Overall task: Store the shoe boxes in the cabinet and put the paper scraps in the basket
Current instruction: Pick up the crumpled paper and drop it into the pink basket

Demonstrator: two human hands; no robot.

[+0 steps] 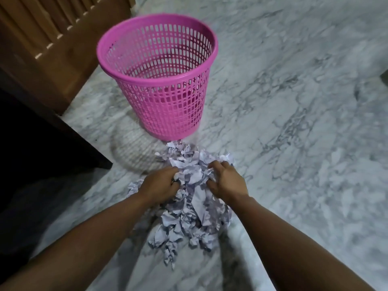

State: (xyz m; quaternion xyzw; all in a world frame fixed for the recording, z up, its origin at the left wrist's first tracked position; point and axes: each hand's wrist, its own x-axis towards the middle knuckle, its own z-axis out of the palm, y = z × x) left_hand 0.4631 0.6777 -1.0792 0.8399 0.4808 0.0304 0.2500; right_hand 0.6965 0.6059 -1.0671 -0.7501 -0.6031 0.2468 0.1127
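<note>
Marble floor [294, 101] fills the view, grey-veined. Wooden cabinet [52, 38] occupies the 10 o'clock corner, its slatted front visible. Pink basket [147, 51] stands upright on the floor at 12 o'clock, its mesh showing no contents, its base just beyond the far edge of the paper scraps [193, 217]. The scraps form one crumpled heap at centre. Both forearms extend from 6 o'clock, palms down. Left hand [159, 185] is curled into the heap, gripping scraps. Right hand [227, 181] presses the heap's 3 o'clock side, fingers half-spread and bent (grip unconfirmed).
</note>
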